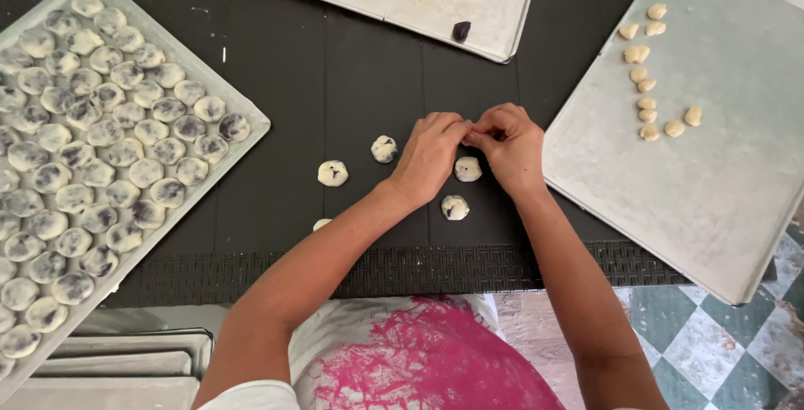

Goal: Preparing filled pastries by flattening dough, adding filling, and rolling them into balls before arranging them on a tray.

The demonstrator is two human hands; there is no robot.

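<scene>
We saw both hands meeting over the black mat at the middle of the table. The left hand was curled, knuckles up, its fingertips pressed against those of the right hand. The right hand's fingers were pinched narrow at that meeting point; something small seemed to be nipped between the two sets of fingertips, but we could not tell what, as the fingers hid it.

Filled dough rounds lay loose on the mat about the hands: one between the two wrists, just beside the right hand; another below it, nearer the body; one just left of the left hand; one further left; and a fifth partly hidden by the left forearm.

On the left, a large metal tray sat tilted to our view, packed with rows of pale rounds showing dark filling. On the right, a second tray held a small cluster of plain dough pieces near its upper part. At the top, a third tray carried dark purple filling balls, one near its lower edge and more at the frame's top.
</scene>
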